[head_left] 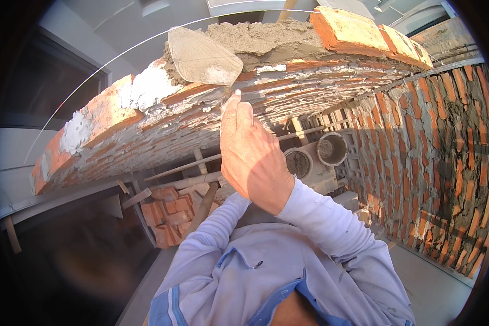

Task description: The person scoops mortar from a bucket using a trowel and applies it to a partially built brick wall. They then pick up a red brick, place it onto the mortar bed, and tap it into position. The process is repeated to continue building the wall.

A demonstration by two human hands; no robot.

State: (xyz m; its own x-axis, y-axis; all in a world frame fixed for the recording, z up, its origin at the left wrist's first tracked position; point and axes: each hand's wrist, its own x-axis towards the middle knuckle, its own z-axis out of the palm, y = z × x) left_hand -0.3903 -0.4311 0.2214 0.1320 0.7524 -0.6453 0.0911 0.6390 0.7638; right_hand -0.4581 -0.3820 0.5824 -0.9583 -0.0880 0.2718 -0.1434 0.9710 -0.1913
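My right hand (252, 155) is closed round the handle of a pointed trowel (206, 58). Its grey, mortar-smeared blade rests at the edge of a bed of wet mortar (274, 39) along the top of a brick wall (195, 117). To the right of that bed, orange bricks (349, 31) are set on the wall. More bricks (111, 111) with whitish mortar at their joints lie along the top to the left. My left forearm (220, 217) reaches up in a light sleeve, but the hand itself is hidden behind my right hand and wrist.
A thin string line (141, 46) arcs along the wall's far side. Below are two buckets (332, 149), one holding mortar, and a stack of bricks (171, 212). Wooden poles (201, 209) cross beneath me. Another brick wall (418, 163) rises at right.
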